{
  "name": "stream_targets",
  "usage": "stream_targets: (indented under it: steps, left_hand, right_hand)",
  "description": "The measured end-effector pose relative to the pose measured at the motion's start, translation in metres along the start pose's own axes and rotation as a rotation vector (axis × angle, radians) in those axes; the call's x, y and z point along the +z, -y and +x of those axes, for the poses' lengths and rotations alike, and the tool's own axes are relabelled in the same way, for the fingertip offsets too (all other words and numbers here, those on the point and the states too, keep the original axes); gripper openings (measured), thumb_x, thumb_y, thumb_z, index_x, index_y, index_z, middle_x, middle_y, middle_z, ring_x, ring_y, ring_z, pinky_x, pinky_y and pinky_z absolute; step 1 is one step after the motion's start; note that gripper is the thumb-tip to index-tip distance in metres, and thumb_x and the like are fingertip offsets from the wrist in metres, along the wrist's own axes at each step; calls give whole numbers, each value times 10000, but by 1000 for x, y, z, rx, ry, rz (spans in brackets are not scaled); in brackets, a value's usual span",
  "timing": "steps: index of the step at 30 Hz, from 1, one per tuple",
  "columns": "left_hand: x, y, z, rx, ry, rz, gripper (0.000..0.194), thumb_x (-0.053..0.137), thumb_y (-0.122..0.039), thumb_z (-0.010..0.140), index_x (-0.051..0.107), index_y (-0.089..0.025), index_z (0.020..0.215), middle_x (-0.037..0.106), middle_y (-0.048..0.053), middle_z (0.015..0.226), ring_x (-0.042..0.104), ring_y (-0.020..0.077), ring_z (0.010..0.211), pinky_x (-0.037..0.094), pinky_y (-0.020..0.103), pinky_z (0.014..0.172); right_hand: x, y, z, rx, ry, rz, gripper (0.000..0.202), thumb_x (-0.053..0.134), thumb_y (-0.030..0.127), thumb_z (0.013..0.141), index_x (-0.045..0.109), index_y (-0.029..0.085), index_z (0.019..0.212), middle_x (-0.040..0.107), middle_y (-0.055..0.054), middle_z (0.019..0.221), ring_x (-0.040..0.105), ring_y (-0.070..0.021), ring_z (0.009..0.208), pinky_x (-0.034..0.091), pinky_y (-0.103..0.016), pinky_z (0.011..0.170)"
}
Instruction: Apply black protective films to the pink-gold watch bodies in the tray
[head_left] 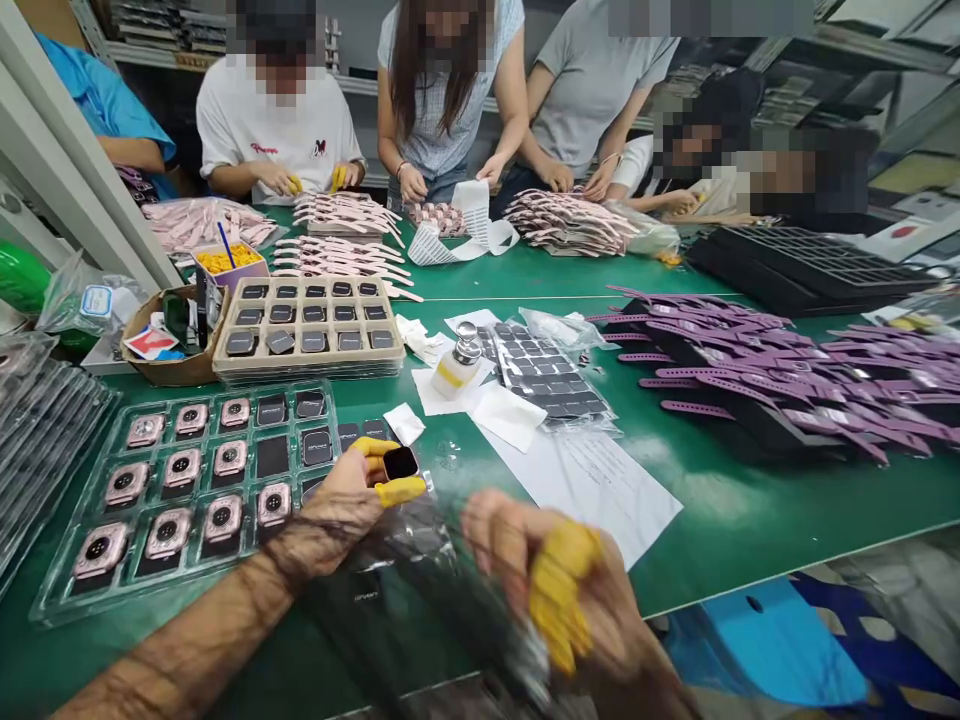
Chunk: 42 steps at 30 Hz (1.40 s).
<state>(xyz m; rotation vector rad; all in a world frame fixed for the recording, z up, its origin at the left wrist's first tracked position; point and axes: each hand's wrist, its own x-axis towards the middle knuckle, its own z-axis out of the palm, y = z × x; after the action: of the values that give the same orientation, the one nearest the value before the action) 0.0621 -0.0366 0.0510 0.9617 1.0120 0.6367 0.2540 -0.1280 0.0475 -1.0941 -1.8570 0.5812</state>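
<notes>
the yellow-capped fingers [400,490] of the left hand [341,508] are pinching a small square watch case with a dark glass face [401,462], holding it up over the green worktop [750,505]. the right hand [559,575], also wearing yellow finger caps, is blurring beside dark, shiny plastic; whether its curled fingers are gripping any of it, i cannot tell. to the left, a clear plastic tray [51,606] is holding rows of pink watch cases [168,533]. beyond the hands, a clear bottle with a metal top [457,368] is standing on white paper, near a beige compartment tray [219,362]. purple straps [720,365] are lying in a heap at right, while people across the worktop are handling pale pink straps [574,222].
</notes>
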Motion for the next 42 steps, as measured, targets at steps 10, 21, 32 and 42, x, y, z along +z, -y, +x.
stream_targets:
  steps: [10,21,32,42]
  left_hand:
    - [-54,-3,29,336,-130,444,556,924,-268,637,722,-212,1152,739,16,857,682,165,751,577,301,746]
    - [-44,-1,23,297,-106,634,508,891,-184,675,748,-231,1161,786,5,873,747,197,787,597,303,766]
    - [-43,-1,21,312,-127,705,505,894,-198,664,756,-247,1147,781,-11,840,746,212,774,569,307,732]
    - [-41,-4,19,274,-120,815,528,862,-199,706,718,-251,1211,784,-21,900,761,194,832,603,300,787]
  right_hand:
    - [46,-71,97,621,-210,682,446,882,582,636,679,235,832,682,14,748,602,-137,669,539,-294,660]
    - [63,-72,78,666,-191,633,390,893,561,669,704,261,829,734,-11,818,684,-191,753,596,-338,656]
    - [69,-75,75,633,-171,614,343,886,565,691,713,295,811,756,-30,829,707,-237,779,615,-418,699]
    - [68,-69,76,726,-199,666,423,936,552,595,726,252,808,742,-19,839,664,-195,782,568,-354,742]
